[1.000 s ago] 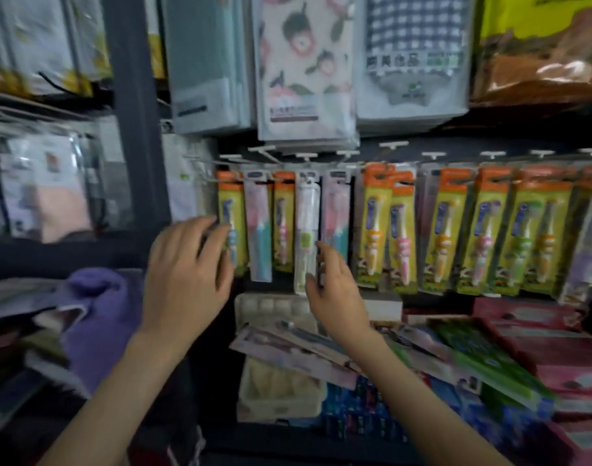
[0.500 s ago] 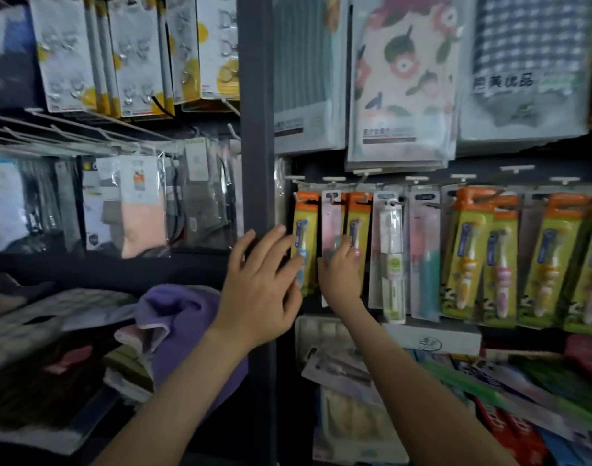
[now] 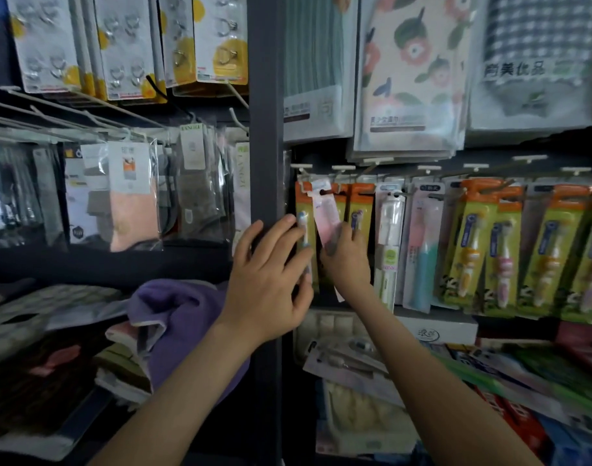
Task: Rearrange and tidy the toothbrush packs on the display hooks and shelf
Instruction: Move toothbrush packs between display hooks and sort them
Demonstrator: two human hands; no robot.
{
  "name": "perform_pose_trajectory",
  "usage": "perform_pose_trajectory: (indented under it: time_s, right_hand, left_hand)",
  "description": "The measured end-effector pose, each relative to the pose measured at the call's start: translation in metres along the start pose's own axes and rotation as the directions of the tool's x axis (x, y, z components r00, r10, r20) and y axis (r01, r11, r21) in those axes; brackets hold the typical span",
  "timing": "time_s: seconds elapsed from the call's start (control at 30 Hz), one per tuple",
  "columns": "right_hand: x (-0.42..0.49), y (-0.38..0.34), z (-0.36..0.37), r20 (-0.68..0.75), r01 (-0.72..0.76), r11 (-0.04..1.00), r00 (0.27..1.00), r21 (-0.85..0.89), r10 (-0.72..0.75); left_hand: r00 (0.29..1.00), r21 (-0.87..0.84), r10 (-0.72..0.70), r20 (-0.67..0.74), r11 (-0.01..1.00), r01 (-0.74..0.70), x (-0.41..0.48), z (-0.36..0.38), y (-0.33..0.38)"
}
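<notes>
A row of toothbrush packs hangs on white display hooks [image 3: 343, 168]. My right hand [image 3: 346, 260] grips a pink pack [image 3: 326, 216], which tilts leftward with its top near the second hook. Straight fingers of my left hand [image 3: 271, 280] touch the leftmost orange-and-yellow pack [image 3: 303, 210], beside the dark upright post. To the right hang a white pack [image 3: 390, 237], a pink-and-teal pack [image 3: 422, 250] and several orange-and-yellow packs [image 3: 503, 250]. More packs lie loose on the shelf [image 3: 345, 364] below.
A dark upright post [image 3: 266, 129] splits the display. Left of it hang sock packs [image 3: 129, 196] and hook cards [image 3: 126, 45]; a purple towel [image 3: 180, 314] lies below. Cloth packs [image 3: 412, 72] hang above the toothbrushes. Coloured boxes [image 3: 523, 398] fill the lower right shelf.
The view has shifted left and closer. My right hand has moved left from the white pack to the pink pack, taken hold of it and tilted it. My left hand now touches the leftmost pack.
</notes>
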State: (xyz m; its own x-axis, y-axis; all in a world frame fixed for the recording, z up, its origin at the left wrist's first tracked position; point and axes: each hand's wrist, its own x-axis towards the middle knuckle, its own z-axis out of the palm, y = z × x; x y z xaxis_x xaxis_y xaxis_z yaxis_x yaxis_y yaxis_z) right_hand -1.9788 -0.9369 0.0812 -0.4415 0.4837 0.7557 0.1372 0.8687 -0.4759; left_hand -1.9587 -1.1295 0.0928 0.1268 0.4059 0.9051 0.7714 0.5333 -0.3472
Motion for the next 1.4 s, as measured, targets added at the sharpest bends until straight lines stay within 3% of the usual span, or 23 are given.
perform_pose_trajectory:
  time_s: [0.23,0.37,0.5,0.63,0.73,0.83,0.9,1.0,1.17,1.27,1.33,1.4]
  right_hand:
    - [-0.024,0.001,-0.045,0.069,-0.037,0.998,0.997,0.041,0.035]
    - [-0.036,0.005,-0.067,0.066,0.053,0.997,0.996,0.046,-0.056]
    - [-0.051,0.015,-0.089,0.104,0.080,0.997,0.991,-0.011,-0.078]
    - [-0.078,0.054,-0.114,0.222,0.024,0.992,0.975,-0.124,0.005]
    - [-0.099,0.096,-0.140,0.406,-0.003,0.967,0.907,-0.254,0.110]
    - [-0.114,0.136,-0.162,0.565,0.009,0.920,0.791,-0.391,0.232]
    - [-0.117,0.163,-0.172,0.593,0.005,0.891,0.748,-0.455,0.299]
    - [-0.114,0.196,-0.184,0.587,0.025,0.857,0.739,-0.515,0.331]
    - [-0.106,0.254,-0.181,0.683,0.136,0.833,0.650,-0.536,0.333]
    - [-0.105,0.269,-0.181,0.663,0.109,0.867,0.693,-0.486,0.284]
    - [-0.104,0.267,-0.185,0.546,0.107,0.910,0.826,-0.400,0.143]
    - [-0.102,0.253,-0.190,0.303,0.193,0.932,0.948,-0.307,-0.097]
  left_hand:
    - [0.999,0.046,-0.026,-0.018,0.999,0.027,0.000,0.001,0.005]
    - [0.999,0.087,-0.044,-0.015,0.995,0.045,-0.001,0.002,0.009]
    - [0.990,0.066,-0.141,0.008,0.988,0.140,-0.010,0.002,0.034]
    - [0.979,0.012,-0.171,0.112,0.985,0.170,-0.030,0.012,0.072]
    - [0.958,-0.054,-0.181,0.224,0.979,0.198,-0.042,0.023,0.095]
    - [0.926,-0.087,-0.173,0.336,0.973,0.213,-0.052,0.033,0.119]
    - [0.912,-0.115,-0.138,0.386,0.974,0.196,-0.057,0.043,0.135]
    - [0.875,-0.119,-0.101,0.474,0.977,0.177,-0.059,0.060,0.162]
    - [0.762,-0.127,-0.100,0.639,0.964,0.234,-0.047,0.090,0.210]
    - [0.754,-0.198,-0.086,0.651,0.940,0.278,-0.039,0.109,0.237]
    - [0.789,-0.242,-0.132,0.601,0.910,0.337,-0.029,0.115,0.250]
    - [0.839,-0.285,-0.208,0.503,0.876,0.388,-0.013,0.117,0.256]
